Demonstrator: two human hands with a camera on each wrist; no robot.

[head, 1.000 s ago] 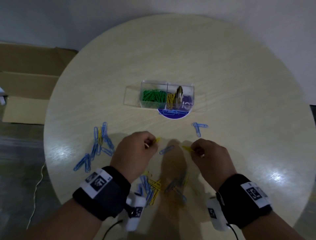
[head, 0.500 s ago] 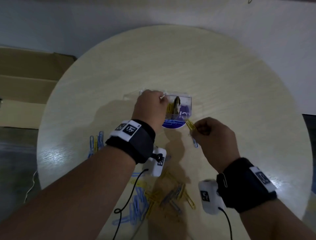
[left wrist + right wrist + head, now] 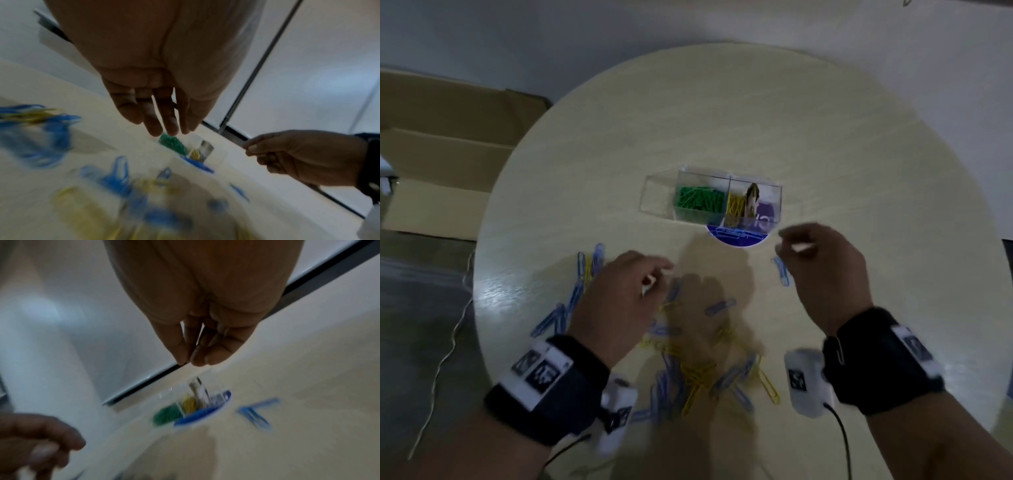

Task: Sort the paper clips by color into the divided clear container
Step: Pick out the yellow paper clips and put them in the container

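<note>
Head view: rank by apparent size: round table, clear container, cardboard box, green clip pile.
1. round table
2. cardboard box, partly cut off by the frame
3. clear container
4. green clip pile

Two bare hands, both held raised, each wrist wrapped in a black band.
The left hand (image 3: 619, 294) hangs palm down, its fingers (image 3: 162, 120) extended and loosely together, holding nothing. The right hand (image 3: 822, 270) sits farther forward, its fingers (image 3: 213, 352) bunched against the thumb, tips nearly meeting; nothing shows between them, though motion blur softens both.
</note>
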